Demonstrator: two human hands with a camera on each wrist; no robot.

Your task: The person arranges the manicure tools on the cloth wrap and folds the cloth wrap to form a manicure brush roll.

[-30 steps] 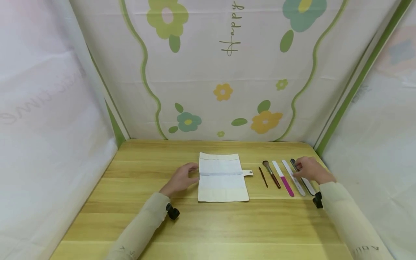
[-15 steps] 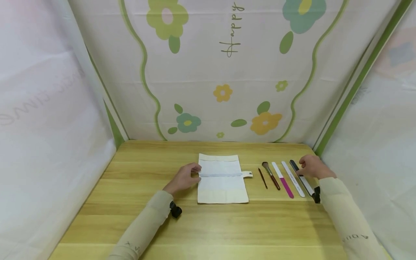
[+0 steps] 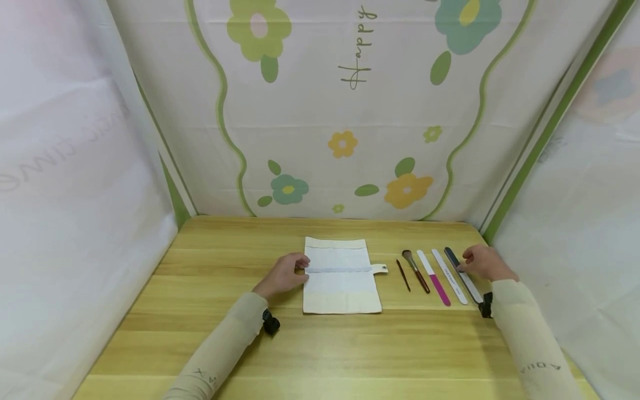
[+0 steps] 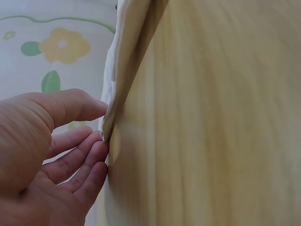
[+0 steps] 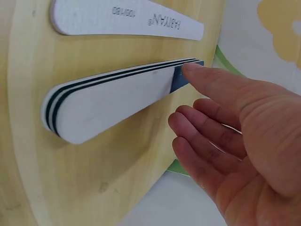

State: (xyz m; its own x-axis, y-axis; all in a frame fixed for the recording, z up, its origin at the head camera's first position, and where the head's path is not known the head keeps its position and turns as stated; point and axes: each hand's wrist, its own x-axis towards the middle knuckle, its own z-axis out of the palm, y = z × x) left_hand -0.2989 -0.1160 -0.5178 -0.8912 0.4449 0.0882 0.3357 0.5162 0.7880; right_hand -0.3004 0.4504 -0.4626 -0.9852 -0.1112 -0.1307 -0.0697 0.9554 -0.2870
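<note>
A cream cloth pouch (image 3: pixel 342 294) lies unfolded mid-table, its snap tab pointing right. My left hand (image 3: pixel 284 273) rests at its left edge; in the left wrist view the thumb and fingertips touch the cloth edge, fingers loosely bent. Far right, my right hand (image 3: pixel 486 262) is beside a thick black-and-white nail file (image 5: pixel 113 99). The right wrist view has the thumb touching its dark end while the other fingers stay apart from it. Left of it lie a white nail file (image 3: pixel 449 276), a pink-and-white nail file (image 3: pixel 434 278), a brush (image 3: pixel 417 272) and a thin dark brown stick (image 3: pixel 403 275).
The wooden table (image 3: pixel 330 350) has floral cloth walls behind and on both sides. The right cloth wall (image 3: pixel 575 250) stands close to the right hand and sleeve. A black wrist camera (image 3: pixel 486 305) sits at the lower end of the thick file.
My right hand has shifted slightly right, from above the files to the thick file's outer side. My left hand has moved slightly right to the pouch's edge.
</note>
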